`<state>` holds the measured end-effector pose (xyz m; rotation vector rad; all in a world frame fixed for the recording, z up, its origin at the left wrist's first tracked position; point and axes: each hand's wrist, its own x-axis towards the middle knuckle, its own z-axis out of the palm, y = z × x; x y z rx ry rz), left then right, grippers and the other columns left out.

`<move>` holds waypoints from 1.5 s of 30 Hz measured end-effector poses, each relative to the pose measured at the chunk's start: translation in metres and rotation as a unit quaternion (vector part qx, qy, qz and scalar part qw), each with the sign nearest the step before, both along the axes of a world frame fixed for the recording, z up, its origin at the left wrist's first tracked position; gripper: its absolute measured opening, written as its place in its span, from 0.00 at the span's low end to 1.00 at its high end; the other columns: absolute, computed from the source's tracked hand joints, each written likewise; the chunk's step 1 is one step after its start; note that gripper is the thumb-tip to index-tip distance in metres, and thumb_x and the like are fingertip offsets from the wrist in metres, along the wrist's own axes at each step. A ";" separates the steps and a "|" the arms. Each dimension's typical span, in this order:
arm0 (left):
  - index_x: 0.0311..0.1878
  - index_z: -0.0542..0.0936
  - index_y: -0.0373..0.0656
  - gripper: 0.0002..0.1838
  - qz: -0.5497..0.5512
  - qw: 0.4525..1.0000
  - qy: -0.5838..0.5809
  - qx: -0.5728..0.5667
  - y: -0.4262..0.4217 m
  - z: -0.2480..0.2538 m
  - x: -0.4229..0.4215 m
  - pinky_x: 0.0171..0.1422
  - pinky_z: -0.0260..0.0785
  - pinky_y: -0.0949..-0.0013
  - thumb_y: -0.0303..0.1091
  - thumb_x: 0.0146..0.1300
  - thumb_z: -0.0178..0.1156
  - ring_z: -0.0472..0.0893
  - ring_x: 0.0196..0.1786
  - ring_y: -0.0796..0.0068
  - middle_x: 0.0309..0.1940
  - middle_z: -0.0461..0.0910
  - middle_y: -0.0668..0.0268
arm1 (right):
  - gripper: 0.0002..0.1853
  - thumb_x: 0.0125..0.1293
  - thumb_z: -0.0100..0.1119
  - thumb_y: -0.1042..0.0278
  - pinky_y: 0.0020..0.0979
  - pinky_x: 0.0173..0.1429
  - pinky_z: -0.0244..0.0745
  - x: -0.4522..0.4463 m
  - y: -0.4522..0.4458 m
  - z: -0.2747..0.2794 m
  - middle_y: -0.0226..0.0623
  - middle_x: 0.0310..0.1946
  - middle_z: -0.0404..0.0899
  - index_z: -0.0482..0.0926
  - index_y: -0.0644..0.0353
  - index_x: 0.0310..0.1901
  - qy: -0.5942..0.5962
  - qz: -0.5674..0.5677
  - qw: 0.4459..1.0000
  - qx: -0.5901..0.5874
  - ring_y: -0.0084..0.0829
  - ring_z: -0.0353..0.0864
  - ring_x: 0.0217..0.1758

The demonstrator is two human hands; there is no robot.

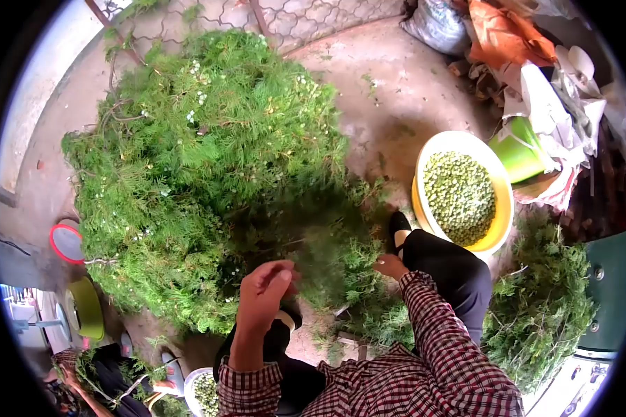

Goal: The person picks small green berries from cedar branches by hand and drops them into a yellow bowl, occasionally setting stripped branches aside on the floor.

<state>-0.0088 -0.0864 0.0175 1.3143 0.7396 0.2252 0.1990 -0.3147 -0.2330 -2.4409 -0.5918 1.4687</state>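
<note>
My left hand (266, 292) is raised in front of my body over the near edge of a big heap of green feathery branches (209, 153). Its fingers are curled together, and whatever they may hold is hidden. Beside my knee, my right hand (391, 266) is over some green sprigs (355, 260), its fingers bent and partly blurred into the foliage. A yellow bucket with a pale rim (424, 208), filled with small green seed pods (459, 194), stands to the right, beyond my right knee.
Another branch pile (535, 306) lies at right, near a green metal box (608, 292). Bags (508, 35) and a green container (518, 149) are at upper right. At lower left are another person's arm (83, 389), a green tub (87, 309) and a small bowl of pods (205, 393).
</note>
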 end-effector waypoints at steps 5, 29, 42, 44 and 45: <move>0.41 0.76 0.35 0.10 0.010 0.999 0.024 -0.023 0.003 -0.003 0.004 0.34 0.68 0.76 0.27 0.59 0.50 0.75 0.29 0.79 0.31 0.78 0.64 | 0.31 0.62 0.46 0.51 0.40 0.66 0.52 -0.006 0.007 -0.033 0.43 0.65 0.49 0.58 0.62 0.61 0.098 -0.068 0.993 -0.027 0.43 0.49 0.66; 0.43 0.75 0.35 0.11 -0.023 0.999 0.024 0.040 0.008 -0.015 0.001 0.36 0.66 0.78 0.31 0.60 0.53 0.73 0.31 0.82 0.32 0.77 0.67 | 0.15 0.61 0.48 0.62 0.40 0.43 0.69 -0.016 0.041 -0.024 0.46 0.38 0.73 0.76 0.67 0.37 -0.044 -0.028 0.996 0.067 0.43 0.71 0.38; 0.23 0.65 0.43 0.15 -0.035 0.986 -0.013 0.165 -0.041 -0.075 0.006 0.29 0.56 0.77 0.39 0.59 0.55 0.61 0.25 0.85 0.20 0.61 0.77 | 0.22 0.47 0.62 0.64 0.40 0.54 0.62 -0.120 0.062 0.190 0.47 0.50 0.69 0.74 0.63 0.46 -0.273 0.080 0.879 0.382 0.44 0.69 0.51; 0.32 0.74 0.39 0.10 0.007 0.986 -0.042 0.164 -0.054 -0.088 0.005 0.34 0.61 0.78 0.37 0.60 0.55 0.68 0.30 0.84 0.26 0.71 0.74 | 0.22 0.47 0.61 0.65 0.41 0.55 0.60 -0.141 0.059 0.195 0.46 0.50 0.69 0.74 0.62 0.46 -0.285 0.086 0.848 0.438 0.44 0.68 0.52; 0.31 0.74 0.38 0.10 0.046 0.989 -0.059 0.130 -0.062 -0.087 0.002 0.34 0.62 0.75 0.36 0.59 0.54 0.69 0.30 0.82 0.26 0.72 0.71 | 0.21 0.48 0.61 0.65 0.42 0.56 0.59 -0.149 0.056 0.197 0.45 0.50 0.69 0.74 0.61 0.46 -0.290 0.090 0.832 0.464 0.44 0.68 0.52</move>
